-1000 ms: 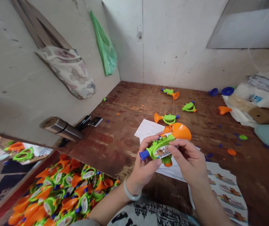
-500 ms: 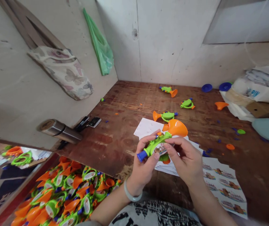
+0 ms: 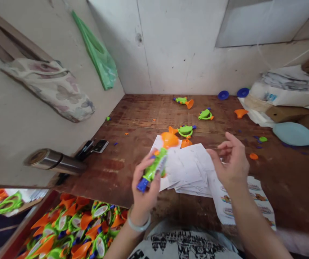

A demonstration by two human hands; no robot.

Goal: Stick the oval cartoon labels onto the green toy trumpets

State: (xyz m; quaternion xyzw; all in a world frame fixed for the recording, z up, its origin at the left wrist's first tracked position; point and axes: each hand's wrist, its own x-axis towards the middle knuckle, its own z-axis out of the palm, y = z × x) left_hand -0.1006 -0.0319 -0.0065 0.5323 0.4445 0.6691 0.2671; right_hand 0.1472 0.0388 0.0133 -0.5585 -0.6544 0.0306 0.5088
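My left hand (image 3: 145,187) is closed around a toy trumpet (image 3: 154,167) with a green body, a blue mouthpiece and an orange bell. The trumpet is tilted, its bell pointing away from me and a pale label facing right. Holding nothing, my right hand (image 3: 232,165) hovers over the right side of the papers with its fingers apart. Beneath it lies a sheet of printed stickers (image 3: 261,205), partly hidden by the hand and forearm. A pile of white papers (image 3: 189,169) spreads between my hands.
Several toy trumpets lie farther back, one a green-bodied trumpet (image 3: 186,130). A steel flask (image 3: 54,160) lies at the left near a phone (image 3: 100,146). Many trumpets fill a bin (image 3: 30,219) at lower left. A pale blue plate (image 3: 295,133) sits at right.
My right hand has let go of the trumpet and moved right, over the sticker sheet. My left hand has carried the trumpet left and turned it more upright. The view has shifted right.
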